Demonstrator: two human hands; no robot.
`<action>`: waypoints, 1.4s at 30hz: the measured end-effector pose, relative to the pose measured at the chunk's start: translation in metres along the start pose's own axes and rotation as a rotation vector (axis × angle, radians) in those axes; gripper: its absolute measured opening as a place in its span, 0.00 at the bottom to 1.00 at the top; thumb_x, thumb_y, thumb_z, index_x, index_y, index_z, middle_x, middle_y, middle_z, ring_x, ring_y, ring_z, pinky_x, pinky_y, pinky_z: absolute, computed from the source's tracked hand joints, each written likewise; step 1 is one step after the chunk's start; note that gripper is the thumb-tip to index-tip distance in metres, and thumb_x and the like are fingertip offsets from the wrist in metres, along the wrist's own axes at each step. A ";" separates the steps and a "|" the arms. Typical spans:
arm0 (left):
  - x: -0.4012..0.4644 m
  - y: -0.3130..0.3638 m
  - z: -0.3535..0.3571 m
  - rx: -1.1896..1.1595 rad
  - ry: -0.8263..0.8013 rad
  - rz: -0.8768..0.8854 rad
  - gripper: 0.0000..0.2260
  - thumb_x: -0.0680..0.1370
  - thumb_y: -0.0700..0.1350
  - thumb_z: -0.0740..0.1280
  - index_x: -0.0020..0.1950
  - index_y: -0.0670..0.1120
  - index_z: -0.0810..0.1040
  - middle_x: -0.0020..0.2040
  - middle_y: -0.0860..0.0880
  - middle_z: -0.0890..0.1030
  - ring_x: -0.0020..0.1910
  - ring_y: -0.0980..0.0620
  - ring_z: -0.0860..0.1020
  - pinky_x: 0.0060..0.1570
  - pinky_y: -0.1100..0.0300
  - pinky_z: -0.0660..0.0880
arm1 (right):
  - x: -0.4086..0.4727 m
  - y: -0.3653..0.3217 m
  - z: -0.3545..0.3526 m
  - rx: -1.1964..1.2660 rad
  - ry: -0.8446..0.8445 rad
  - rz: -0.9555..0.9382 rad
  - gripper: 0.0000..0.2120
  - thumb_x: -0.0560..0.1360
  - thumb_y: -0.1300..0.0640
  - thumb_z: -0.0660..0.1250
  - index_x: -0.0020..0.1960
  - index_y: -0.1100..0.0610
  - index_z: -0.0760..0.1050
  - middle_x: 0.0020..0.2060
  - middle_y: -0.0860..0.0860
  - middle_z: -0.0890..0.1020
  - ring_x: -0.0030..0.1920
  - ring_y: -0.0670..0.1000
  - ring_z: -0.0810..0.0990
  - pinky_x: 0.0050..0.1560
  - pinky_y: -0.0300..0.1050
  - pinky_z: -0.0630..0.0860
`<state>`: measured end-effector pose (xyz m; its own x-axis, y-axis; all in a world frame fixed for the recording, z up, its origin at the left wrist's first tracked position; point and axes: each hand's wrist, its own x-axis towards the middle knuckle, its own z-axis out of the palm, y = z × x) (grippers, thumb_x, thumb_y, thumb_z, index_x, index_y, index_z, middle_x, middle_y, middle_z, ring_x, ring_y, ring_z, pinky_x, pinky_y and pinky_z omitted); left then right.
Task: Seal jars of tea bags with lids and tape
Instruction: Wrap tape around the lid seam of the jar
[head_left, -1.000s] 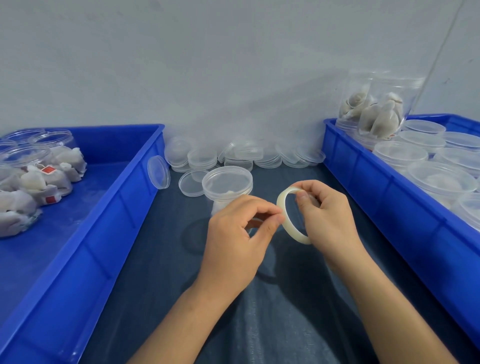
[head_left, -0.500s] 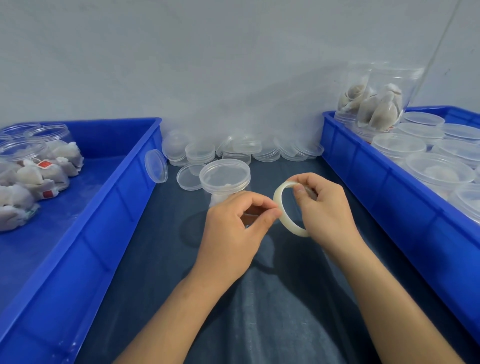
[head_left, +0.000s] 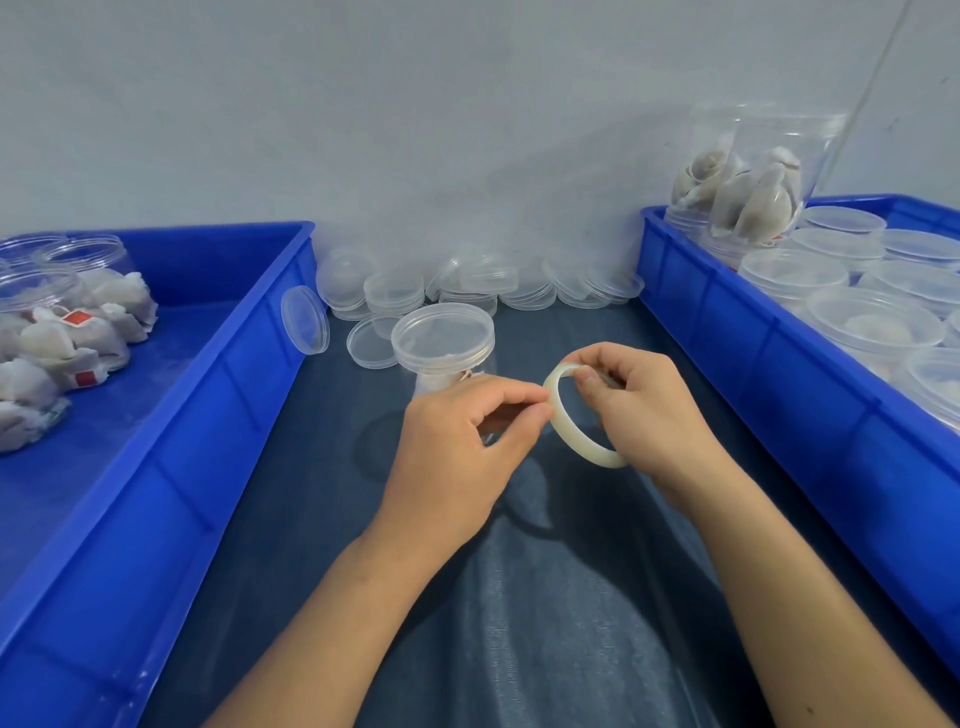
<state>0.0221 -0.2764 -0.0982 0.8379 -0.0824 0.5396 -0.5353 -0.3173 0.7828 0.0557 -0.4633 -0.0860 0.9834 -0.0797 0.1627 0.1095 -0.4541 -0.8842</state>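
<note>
- Between the two blue bins, over the dark cloth (head_left: 545, 597), both hands meet at a roll of tape (head_left: 582, 441), a thin pale ring held on edge.
- Right hand (head_left: 644, 410) has the roll: fingers curled through and round it, thumb pressed on the top of the ring.
- Left hand (head_left: 457, 457) pinches thumb against forefinger right at the ring's near edge; whether a tape end sits in that pinch is too fine to tell.
- Just behind the left hand stands one clear jar (head_left: 444, 358), lid on, tea bags dimly visible through the wall, its lower half hidden by the knuckles.
- Loose lids (head_left: 467, 283) lie heaped along the back wall, one lid (head_left: 370, 342) flat on the cloth beside the jar, another lid (head_left: 305, 319) propped on edge against the left bin.
- Left bin (head_left: 218, 395) carries open jars (head_left: 47, 296) and tea bags (head_left: 67, 343), some with red tags, gathered at its far left.
- Right bin (head_left: 753, 332) is packed with lidded jars (head_left: 878, 325), rims touching.
- At that bin's back corner, clear jars of tea bags (head_left: 753, 202) rise above the rest.
</note>
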 end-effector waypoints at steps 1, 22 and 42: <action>0.000 -0.001 0.000 -0.004 -0.003 0.006 0.05 0.79 0.38 0.76 0.53 0.45 0.90 0.46 0.56 0.88 0.47 0.58 0.86 0.48 0.71 0.77 | 0.000 0.000 0.001 0.010 -0.003 0.006 0.12 0.85 0.58 0.64 0.49 0.46 0.83 0.27 0.33 0.76 0.29 0.35 0.73 0.36 0.38 0.67; -0.005 -0.006 0.007 0.043 0.043 0.083 0.04 0.79 0.36 0.76 0.51 0.43 0.90 0.46 0.54 0.88 0.45 0.54 0.86 0.50 0.63 0.81 | 0.002 0.005 0.002 0.052 -0.062 0.049 0.14 0.84 0.58 0.64 0.46 0.47 0.85 0.28 0.42 0.73 0.33 0.48 0.69 0.39 0.49 0.70; -0.001 -0.004 0.000 -0.020 0.012 0.015 0.04 0.78 0.42 0.78 0.53 0.47 0.90 0.46 0.56 0.88 0.47 0.54 0.87 0.51 0.62 0.82 | 0.001 0.004 0.001 0.104 -0.095 0.044 0.13 0.84 0.56 0.64 0.48 0.44 0.85 0.31 0.46 0.76 0.33 0.51 0.70 0.38 0.51 0.69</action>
<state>0.0239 -0.2754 -0.1021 0.8283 -0.0759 0.5552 -0.5503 -0.2969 0.7804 0.0567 -0.4643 -0.0895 0.9963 -0.0111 0.0851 0.0755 -0.3576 -0.9308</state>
